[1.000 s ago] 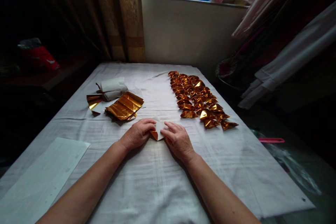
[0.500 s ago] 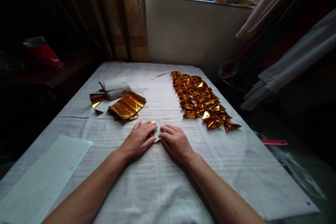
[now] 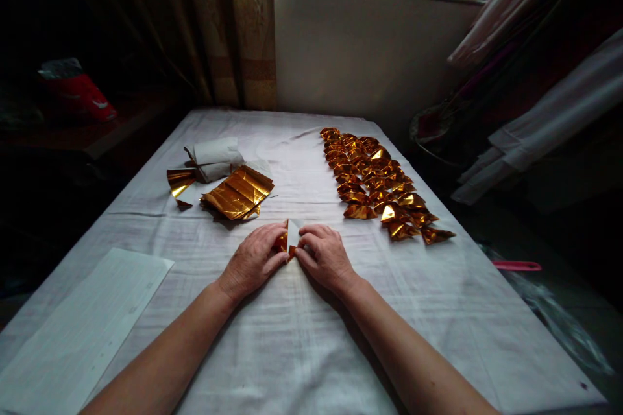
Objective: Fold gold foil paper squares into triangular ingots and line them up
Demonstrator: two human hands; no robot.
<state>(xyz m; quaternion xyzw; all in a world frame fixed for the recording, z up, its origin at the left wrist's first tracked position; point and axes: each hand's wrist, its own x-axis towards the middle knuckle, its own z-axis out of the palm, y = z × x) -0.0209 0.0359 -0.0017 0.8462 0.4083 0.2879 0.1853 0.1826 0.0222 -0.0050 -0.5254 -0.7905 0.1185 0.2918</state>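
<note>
Gold foil piece (image 3: 288,240) pinched between left hand (image 3: 256,259) and right hand (image 3: 325,257) on white cloth (image 3: 302,337); folded gold pieces (image 3: 377,185) beside.

Bare cloth is lying open on the tabletop (image 3: 302,350) between and in front of the two forearms, giving a grip free passage there. To the right, rows of folded gold pieces (image 3: 377,181) are blocking the far right stretch. On the left, a stack of gold sheets (image 3: 238,193) and a white roll (image 3: 213,157) are standing in the way, with a white paper sheet (image 3: 78,331) occupying the near left corner.
</note>
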